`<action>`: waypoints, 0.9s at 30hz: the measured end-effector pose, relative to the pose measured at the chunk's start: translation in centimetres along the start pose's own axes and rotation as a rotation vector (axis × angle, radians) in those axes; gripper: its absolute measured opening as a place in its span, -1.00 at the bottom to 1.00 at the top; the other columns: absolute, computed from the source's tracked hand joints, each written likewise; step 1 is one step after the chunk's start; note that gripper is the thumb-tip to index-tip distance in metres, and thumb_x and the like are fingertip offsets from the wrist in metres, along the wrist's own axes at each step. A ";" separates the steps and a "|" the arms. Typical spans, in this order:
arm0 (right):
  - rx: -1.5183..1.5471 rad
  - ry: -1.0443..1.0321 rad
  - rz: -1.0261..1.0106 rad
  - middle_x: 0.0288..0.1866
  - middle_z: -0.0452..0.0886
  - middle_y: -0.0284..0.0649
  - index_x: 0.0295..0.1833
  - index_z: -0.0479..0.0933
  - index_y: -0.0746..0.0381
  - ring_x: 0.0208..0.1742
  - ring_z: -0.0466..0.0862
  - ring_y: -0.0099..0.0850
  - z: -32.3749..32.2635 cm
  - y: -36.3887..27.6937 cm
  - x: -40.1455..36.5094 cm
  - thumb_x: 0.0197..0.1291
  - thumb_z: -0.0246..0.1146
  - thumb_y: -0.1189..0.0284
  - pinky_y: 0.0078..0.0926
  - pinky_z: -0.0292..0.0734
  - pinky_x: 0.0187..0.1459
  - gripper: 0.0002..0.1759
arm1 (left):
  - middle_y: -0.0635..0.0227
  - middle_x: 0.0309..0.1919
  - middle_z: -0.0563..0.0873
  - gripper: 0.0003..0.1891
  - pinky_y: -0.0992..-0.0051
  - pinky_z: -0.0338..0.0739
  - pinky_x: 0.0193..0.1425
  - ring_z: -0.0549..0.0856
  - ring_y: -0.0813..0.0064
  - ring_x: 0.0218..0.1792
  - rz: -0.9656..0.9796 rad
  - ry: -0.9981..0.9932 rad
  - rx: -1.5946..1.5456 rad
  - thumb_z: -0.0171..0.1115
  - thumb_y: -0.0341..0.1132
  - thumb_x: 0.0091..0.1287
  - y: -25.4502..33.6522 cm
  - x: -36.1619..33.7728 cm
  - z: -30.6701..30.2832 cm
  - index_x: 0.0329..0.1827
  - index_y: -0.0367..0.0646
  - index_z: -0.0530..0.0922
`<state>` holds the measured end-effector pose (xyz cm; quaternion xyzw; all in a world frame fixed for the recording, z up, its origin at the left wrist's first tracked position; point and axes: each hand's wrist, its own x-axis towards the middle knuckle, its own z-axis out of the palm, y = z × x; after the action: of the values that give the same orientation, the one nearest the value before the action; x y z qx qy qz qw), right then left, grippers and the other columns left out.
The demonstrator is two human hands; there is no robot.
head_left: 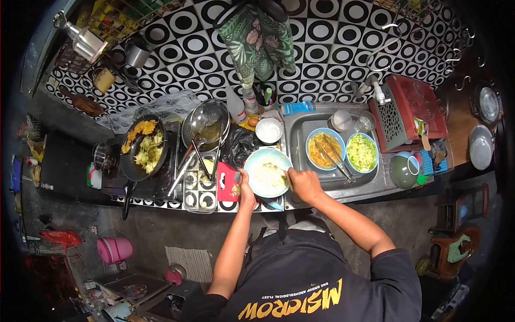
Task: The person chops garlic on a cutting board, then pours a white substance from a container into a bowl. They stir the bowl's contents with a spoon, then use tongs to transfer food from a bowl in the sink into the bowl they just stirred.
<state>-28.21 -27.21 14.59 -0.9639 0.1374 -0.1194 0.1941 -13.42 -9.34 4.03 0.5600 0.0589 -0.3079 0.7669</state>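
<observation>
A light blue plate [256,159] with pale shredded food sits on the counter edge in front of me. My left hand [245,189] grips its near left rim. My right hand [302,182] is closed at the plate's right side, over the food; whether it holds a utensil I cannot tell. To the right, in the steel sink [300,126], stand a blue bowl of orange strips [324,149] with metal tongs across it and a bowl of green shredded vegetables [361,152].
A black frying pan [142,149] with fried food sits on the stove at left. A wok with a glass lid [205,124], a white bowl [268,130], a red dish rack [412,110] and a green bowl [403,170] crowd the counter. A pink container [114,249] stands on the floor.
</observation>
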 end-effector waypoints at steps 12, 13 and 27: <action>-0.068 -0.102 -0.091 -0.51 0.71 0.09 -0.22 0.59 0.27 -0.43 0.79 0.11 0.4 1.3 -0.6 0.52 0.26 0.32 0.11 0.65 -0.36 -0.74 | 0.10 0.77 0.22 0.08 0.13 0.22 0.76 0.27 0.18 0.73 -0.031 0.025 0.029 -0.01 0.50 0.58 1.3 -0.8 -0.2 0.83 -0.24 0.03; -0.026 -0.104 -0.089 -0.52 0.70 0.10 -0.21 0.59 0.27 -0.43 0.78 0.13 0.0 0.7 -1.1 0.54 0.25 0.31 0.12 0.64 -0.36 -0.73 | 0.10 0.77 0.20 0.13 0.08 0.23 0.76 0.26 0.15 0.74 -0.038 0.002 0.027 0.01 0.53 0.55 1.1 -0.6 -0.5 0.84 -0.23 -0.01; 0.190 -0.124 -0.038 -0.53 0.67 0.15 -0.31 0.69 0.24 -0.39 0.75 0.20 -2.5 1.7 -0.7 0.51 0.32 0.21 0.15 0.61 -0.31 -0.63 | 0.05 0.68 0.38 0.08 0.09 0.35 0.71 0.40 0.15 0.67 -0.112 -0.097 0.008 0.00 0.52 0.56 2.1 -0.7 0.0 0.80 -0.25 0.10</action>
<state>-29.98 -29.37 16.00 -0.9491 0.0951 -0.0759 0.2905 -12.87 -8.68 6.02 0.5432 0.0516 -0.3775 0.7482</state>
